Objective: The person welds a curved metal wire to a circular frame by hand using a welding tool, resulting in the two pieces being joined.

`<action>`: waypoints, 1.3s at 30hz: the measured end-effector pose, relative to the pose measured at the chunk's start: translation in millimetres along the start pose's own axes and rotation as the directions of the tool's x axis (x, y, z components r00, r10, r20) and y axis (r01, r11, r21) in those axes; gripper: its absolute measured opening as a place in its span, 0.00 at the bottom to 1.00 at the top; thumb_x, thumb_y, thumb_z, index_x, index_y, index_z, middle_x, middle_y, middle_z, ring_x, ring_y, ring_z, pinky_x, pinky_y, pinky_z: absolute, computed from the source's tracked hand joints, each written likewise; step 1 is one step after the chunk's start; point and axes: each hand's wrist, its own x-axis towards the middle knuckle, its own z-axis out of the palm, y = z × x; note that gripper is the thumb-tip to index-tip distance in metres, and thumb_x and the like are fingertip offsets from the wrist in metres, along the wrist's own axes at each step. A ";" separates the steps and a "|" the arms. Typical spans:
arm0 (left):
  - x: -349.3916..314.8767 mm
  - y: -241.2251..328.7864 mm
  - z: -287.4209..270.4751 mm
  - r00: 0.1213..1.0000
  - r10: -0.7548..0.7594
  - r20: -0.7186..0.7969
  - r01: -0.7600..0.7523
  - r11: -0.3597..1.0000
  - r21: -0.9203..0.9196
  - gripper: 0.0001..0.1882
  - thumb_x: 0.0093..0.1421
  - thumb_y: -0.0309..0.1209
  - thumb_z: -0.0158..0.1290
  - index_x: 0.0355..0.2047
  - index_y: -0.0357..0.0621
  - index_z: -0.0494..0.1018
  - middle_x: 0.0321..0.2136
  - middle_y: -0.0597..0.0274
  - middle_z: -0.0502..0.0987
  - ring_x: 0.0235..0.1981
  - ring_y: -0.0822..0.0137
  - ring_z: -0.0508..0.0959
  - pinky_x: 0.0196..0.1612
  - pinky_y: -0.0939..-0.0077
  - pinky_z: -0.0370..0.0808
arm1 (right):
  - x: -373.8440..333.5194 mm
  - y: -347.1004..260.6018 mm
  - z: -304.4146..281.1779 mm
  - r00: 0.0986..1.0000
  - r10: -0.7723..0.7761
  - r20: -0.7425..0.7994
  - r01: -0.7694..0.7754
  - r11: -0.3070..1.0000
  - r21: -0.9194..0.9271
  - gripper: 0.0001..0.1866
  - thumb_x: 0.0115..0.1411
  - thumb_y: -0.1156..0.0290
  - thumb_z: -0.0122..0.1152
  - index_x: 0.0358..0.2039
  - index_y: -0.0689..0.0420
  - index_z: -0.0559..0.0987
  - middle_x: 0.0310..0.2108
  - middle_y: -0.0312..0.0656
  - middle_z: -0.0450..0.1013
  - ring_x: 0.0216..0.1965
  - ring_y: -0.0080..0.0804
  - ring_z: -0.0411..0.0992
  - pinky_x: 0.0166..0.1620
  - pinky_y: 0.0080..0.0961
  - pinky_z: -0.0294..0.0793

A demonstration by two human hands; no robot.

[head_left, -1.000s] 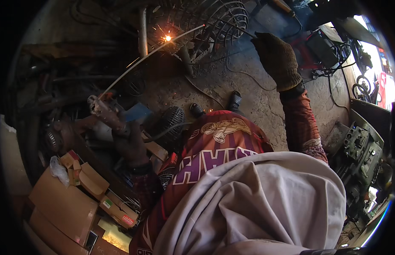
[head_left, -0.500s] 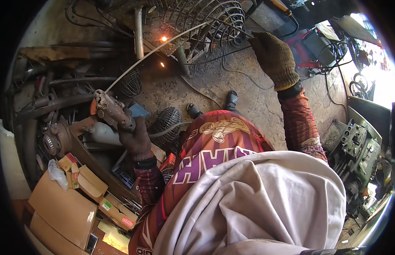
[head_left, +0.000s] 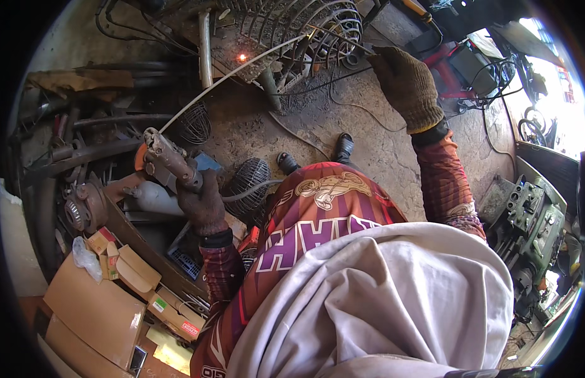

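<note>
Left hand (head_left: 203, 203), in a dark brown knitted glove: fingers clenched round the lower end of a worn brown cylindrical metal holder (head_left: 171, 159), raised at the person's left front. A long, thin, pale grey rod (head_left: 236, 73) runs from its head to the curved dark metal-bar cage (head_left: 292, 24); contact at the tip cannot be confirmed. Right hand (head_left: 407, 89), in an olive-brown knitted glove: fingers appear pinched on a thin dark metal rod (head_left: 346, 41).

Assessment: holder probably rigid, moderately heavy; grip its lower body. Pale rod judged light, springy, possibly brittle; avoid the far end, likely hot.
</note>
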 end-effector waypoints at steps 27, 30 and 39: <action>10.2 -13.9 -11.8 1.000 -0.013 0.025 0.010 0.992 0.122 0.17 0.57 0.26 0.61 0.46 0.35 0.73 0.37 0.63 0.76 0.36 0.71 0.77 0.40 0.73 0.77 | 2.7 -0.9 -9.8 0.995 0.054 0.083 -0.073 0.964 0.254 0.11 0.65 0.66 0.63 0.44 0.57 0.82 0.39 0.43 0.82 0.41 0.37 0.82 0.43 0.28 0.80; 18.7 -33.0 -27.7 0.998 -0.049 0.034 0.042 0.980 0.193 0.19 0.58 0.26 0.61 0.49 0.36 0.73 0.39 0.63 0.77 0.36 0.71 0.77 0.40 0.74 0.78 | 2.6 -3.7 -8.8 0.995 0.075 0.065 -0.085 0.982 0.169 0.10 0.64 0.67 0.63 0.44 0.56 0.82 0.40 0.42 0.81 0.41 0.39 0.81 0.42 0.30 0.80; 7.3 6.5 0.5 0.997 -0.052 0.056 0.051 0.998 0.030 0.26 0.58 0.27 0.55 0.58 0.35 0.69 0.25 0.61 0.74 0.15 0.72 0.72 0.17 0.77 0.71 | 2.3 7.9 -5.3 0.996 -0.050 0.074 0.057 0.994 -0.096 0.10 0.64 0.67 0.61 0.44 0.53 0.81 0.40 0.43 0.79 0.40 0.45 0.80 0.40 0.35 0.81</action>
